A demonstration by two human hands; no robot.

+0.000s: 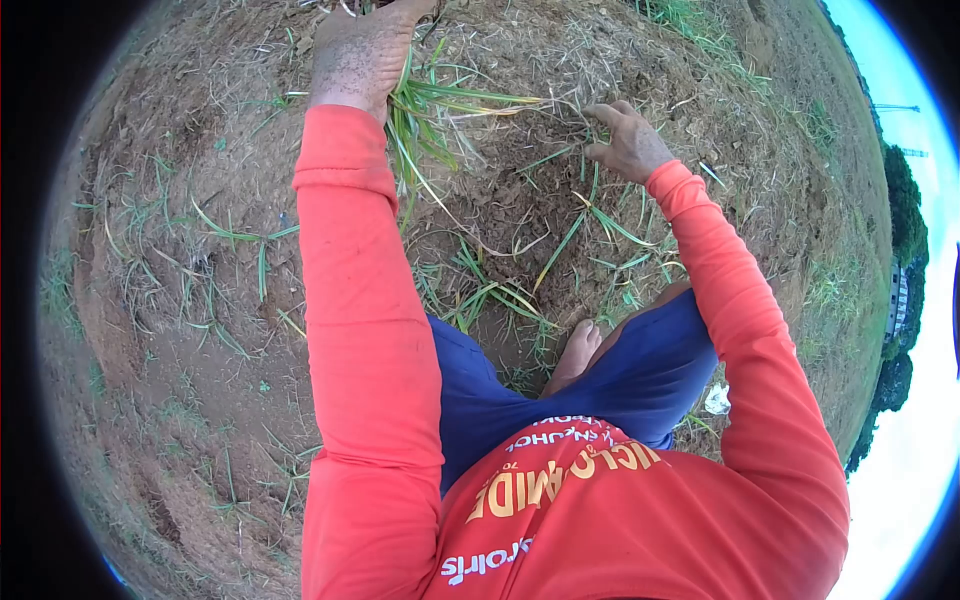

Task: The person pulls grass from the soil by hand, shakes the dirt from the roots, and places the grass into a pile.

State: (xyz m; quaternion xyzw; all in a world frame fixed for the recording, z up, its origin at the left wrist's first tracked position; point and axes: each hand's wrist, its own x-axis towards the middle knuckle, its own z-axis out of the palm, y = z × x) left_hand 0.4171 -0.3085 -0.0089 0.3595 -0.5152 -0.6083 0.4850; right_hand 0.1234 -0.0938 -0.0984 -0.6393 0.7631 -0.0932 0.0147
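At the top edge, my left hand [362,62], dusted with soil, closes round a clump of grass [415,118]. Its long green and yellowing blades spill out beside my wrist, and the frame's edge cuts off most of the fingers. To the right, my right hand [632,145] hovers over loose dark soil [545,185]. A gap shows between its thumb and forefinger, which are bent and hold nothing that I can see. A thin dry blade reaches from the clump towards these fingertips.
Grass tufts [490,290] and loose blades lie scattered over the brown ground [200,330]. My bare foot [575,352] stands on the soil below the hands. A small white scrap [717,400] lies beside my leg. Trees [900,210] and a building [897,300] line the far right.
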